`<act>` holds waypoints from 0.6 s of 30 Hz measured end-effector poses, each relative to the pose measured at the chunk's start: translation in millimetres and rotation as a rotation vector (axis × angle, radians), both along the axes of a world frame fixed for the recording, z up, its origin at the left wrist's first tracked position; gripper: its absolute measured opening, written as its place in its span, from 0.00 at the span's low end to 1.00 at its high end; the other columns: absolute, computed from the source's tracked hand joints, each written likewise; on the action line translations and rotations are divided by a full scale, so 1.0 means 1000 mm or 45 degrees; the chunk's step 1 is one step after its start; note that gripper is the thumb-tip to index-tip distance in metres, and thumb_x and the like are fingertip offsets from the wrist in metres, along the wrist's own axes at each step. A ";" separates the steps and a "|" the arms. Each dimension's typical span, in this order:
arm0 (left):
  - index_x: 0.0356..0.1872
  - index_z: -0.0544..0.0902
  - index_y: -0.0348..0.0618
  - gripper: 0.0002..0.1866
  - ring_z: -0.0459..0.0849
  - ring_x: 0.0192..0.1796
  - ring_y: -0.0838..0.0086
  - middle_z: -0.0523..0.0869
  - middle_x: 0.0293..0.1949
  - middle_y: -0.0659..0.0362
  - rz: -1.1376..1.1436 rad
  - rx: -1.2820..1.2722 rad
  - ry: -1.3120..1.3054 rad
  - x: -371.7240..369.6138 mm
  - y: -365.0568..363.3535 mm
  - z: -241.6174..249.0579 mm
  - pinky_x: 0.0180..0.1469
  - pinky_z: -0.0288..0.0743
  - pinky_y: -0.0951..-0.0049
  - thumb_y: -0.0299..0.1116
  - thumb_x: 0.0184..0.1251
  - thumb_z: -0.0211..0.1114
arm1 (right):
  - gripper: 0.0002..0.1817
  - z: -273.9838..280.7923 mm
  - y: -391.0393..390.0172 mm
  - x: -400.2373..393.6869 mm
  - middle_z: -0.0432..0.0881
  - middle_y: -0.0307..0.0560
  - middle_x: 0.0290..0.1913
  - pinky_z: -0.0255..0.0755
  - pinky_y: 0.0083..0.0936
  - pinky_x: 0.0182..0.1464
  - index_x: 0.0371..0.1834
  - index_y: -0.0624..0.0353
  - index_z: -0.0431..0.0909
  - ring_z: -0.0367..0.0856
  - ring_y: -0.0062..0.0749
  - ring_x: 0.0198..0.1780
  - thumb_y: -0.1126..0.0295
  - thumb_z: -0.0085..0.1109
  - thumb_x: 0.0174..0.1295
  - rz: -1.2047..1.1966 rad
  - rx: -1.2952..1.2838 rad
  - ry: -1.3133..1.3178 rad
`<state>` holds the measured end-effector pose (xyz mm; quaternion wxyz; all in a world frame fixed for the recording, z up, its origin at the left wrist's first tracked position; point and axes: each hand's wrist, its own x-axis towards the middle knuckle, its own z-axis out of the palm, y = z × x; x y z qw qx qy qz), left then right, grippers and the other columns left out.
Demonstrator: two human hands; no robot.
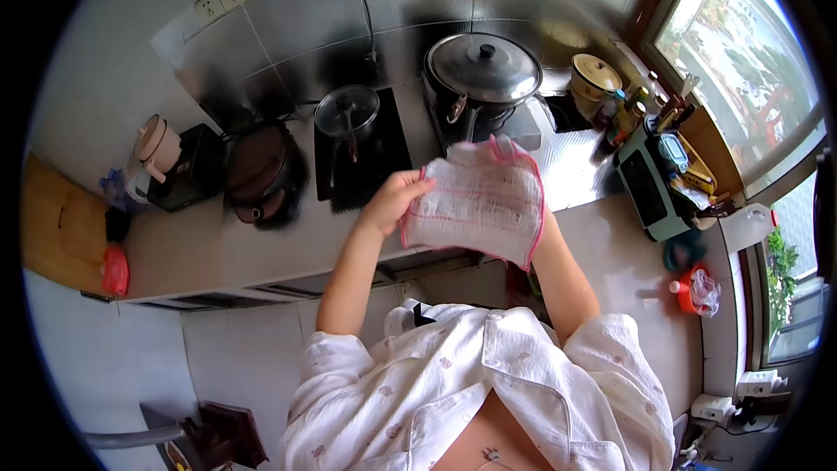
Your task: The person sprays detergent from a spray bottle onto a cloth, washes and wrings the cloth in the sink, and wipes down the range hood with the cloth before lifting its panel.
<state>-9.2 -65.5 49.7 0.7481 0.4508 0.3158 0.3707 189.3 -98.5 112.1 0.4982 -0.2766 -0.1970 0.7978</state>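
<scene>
A white dishcloth [475, 205] with pink stitched edges is spread out in front of me, above the counter's front edge. My left hand [397, 201] pinches its left edge between thumb and fingers. Behind the cloth's right side goes my right forearm [565, 283]; the cloth covers the hand, so its fingers do not show. Beyond the cloth, a large lidded steel pan [485, 70] stands on the stove. Left of that, a small pan with a glass lid [347, 112] rests on a black cooktop [384, 153].
On the left counter are a dark round electric griddle [261, 166] and a pink pot [157, 141]. To the right stand bottles [626, 122], a yellow pot [595, 76], a green toaster oven [649, 179] and a red container [689, 288]. A window [741, 44] is at the right.
</scene>
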 end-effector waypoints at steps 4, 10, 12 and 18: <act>0.44 0.78 0.35 0.11 0.82 0.38 0.76 0.83 0.38 0.57 0.095 -0.272 -0.101 0.003 -0.058 -0.049 0.44 0.76 0.76 0.29 0.63 0.55 | 0.34 -0.083 -0.054 0.047 0.73 0.50 0.55 0.62 0.42 0.59 0.50 0.56 0.73 0.70 0.43 0.57 0.37 0.47 0.56 0.063 -0.327 0.035; 0.51 0.73 0.32 0.16 0.79 0.47 0.73 0.81 0.44 0.54 0.096 -0.128 -0.009 -0.006 -0.102 -0.062 0.51 0.73 0.72 0.25 0.63 0.54 | 0.32 -0.116 -0.101 0.067 0.69 0.53 0.59 0.61 0.39 0.62 0.61 0.59 0.64 0.67 0.44 0.60 0.48 0.47 0.61 0.362 0.030 -0.126; 0.50 0.74 0.32 0.15 0.79 0.47 0.72 0.81 0.44 0.54 0.057 0.008 0.012 -0.017 -0.108 -0.030 0.50 0.73 0.72 0.25 0.62 0.55 | 0.25 -0.081 -0.107 0.069 0.71 0.53 0.57 0.63 0.37 0.60 0.61 0.61 0.65 0.69 0.43 0.59 0.59 0.49 0.64 0.234 0.312 -0.426; 0.33 0.81 0.32 0.08 0.78 0.37 0.70 0.76 0.34 0.54 -0.419 0.776 0.149 -0.044 -0.096 0.034 0.44 0.71 0.75 0.23 0.53 0.55 | 0.17 -0.029 -0.084 0.073 0.73 0.56 0.56 0.64 0.30 0.58 0.33 0.60 0.84 0.71 0.45 0.58 0.89 0.49 0.45 0.375 1.460 -0.868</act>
